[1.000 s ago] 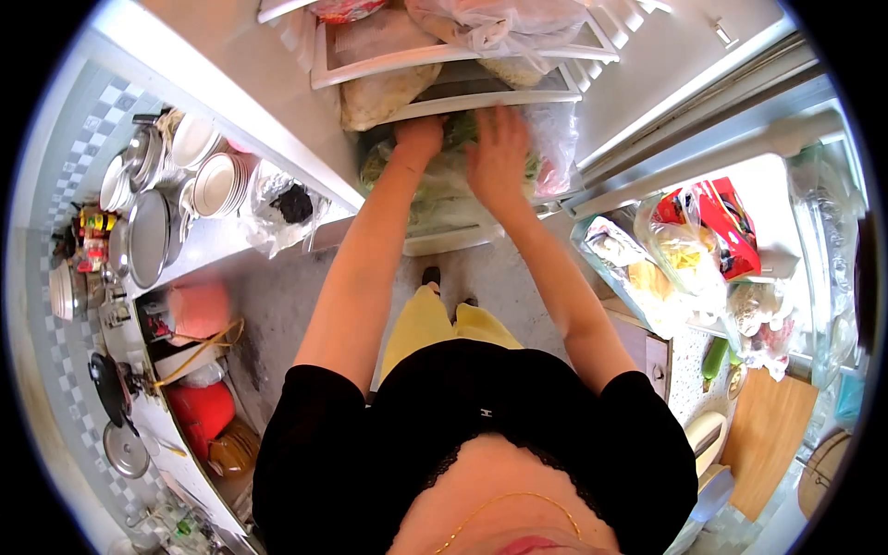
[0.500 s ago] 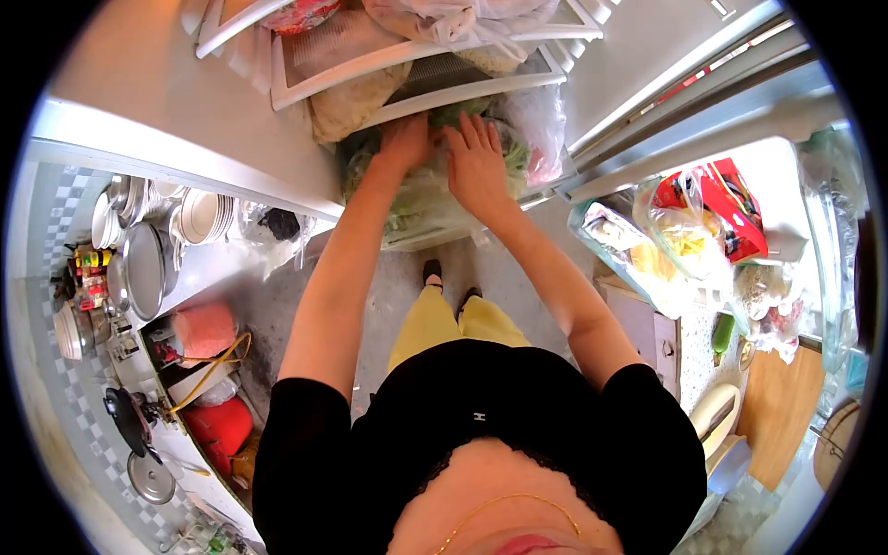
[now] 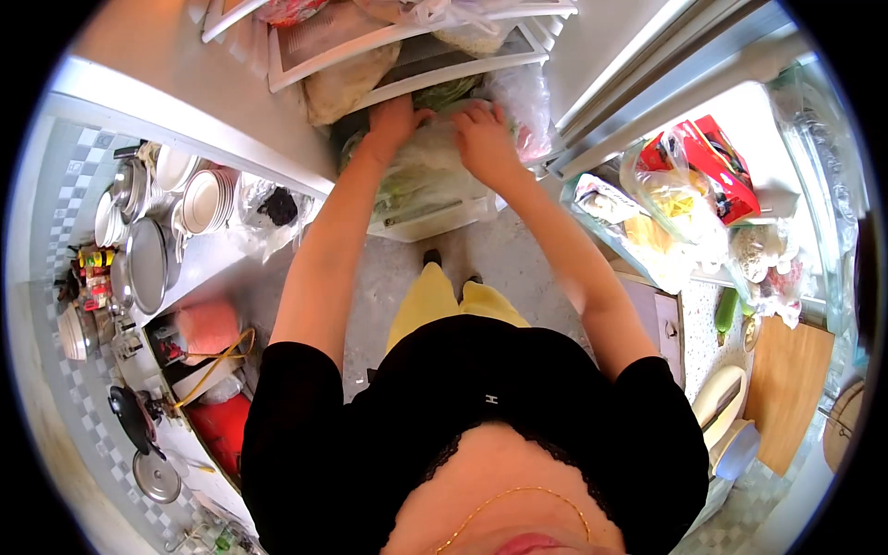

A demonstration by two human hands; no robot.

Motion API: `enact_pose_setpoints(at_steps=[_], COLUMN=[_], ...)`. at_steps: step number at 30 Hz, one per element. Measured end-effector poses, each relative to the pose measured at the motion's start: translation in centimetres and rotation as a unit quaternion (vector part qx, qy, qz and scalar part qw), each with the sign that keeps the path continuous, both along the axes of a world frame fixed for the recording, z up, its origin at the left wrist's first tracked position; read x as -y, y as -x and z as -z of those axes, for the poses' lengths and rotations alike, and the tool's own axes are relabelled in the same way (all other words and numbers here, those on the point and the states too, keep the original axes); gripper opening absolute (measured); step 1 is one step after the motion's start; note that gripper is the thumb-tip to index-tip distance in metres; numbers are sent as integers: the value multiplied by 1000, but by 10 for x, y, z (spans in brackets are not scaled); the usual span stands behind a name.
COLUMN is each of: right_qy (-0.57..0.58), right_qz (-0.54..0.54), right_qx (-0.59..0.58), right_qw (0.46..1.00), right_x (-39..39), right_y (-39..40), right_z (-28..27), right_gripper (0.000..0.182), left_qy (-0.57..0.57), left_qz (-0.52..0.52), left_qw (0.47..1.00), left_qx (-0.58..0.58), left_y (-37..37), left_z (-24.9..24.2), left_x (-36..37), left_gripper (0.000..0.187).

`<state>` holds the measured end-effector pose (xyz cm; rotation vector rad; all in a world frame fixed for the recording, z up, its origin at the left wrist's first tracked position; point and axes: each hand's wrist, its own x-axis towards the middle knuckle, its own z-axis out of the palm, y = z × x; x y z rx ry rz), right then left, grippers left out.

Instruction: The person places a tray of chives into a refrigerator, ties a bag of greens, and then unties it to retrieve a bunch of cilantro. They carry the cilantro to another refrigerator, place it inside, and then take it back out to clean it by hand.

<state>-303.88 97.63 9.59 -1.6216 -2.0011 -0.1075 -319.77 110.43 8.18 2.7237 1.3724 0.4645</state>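
Note:
A pulled-out refrigerator drawer [image 3: 444,222] holds leafy greens in a clear plastic bag [image 3: 421,180]. My left hand [image 3: 393,122] reaches in at the drawer's left, just under the lowest shelf; its thumb points right and the other fingers are mostly hidden. On the right, the fingers of my right hand [image 3: 483,139] bend over the top of the plastic bag and grip it. Between and beyond both hands lies a dark green leafy vegetable [image 3: 449,92]. Another clear bag [image 3: 520,102], with something pinkish inside, sits at the drawer's right side.
Above the drawer, wire-edged shelves [image 3: 435,81] carry bagged food [image 3: 351,83]. The open door [image 3: 592,217] at right holds bags and a red package [image 3: 717,171]. Stacked bowls [image 3: 208,202] stand on a left counter. A cutting board [image 3: 786,393] is at far right.
My right hand's spread fingers have bent onto the bag and moved slightly right. My left hand has gone a little deeper under the shelf. The view has shifted slightly.

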Motion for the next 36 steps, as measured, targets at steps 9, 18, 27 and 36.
enact_pose_setpoints(at_steps=[9,18,27,36], right_qy=[19,191,27,256], right_qz=[45,-108,-109,-142], right_qx=[-35,-76,-92,-390], right_qw=[998,973,989,873], right_x=[16,85,-37,-2], right_y=[-3,-13,-40,-39], right_z=[6,-23,-9,-29], right_gripper=[29,26,38,30], left_qy=[97,66,-3,57], left_qz=[-7,152,146,114], left_qw=[994,980,989,991], left_qx=[-51,114,22,27], left_y=[13,55,59,65], left_z=[22,-9,-23,-7], left_x=[-19,143,98,51], left_gripper=[67,45,46,59])
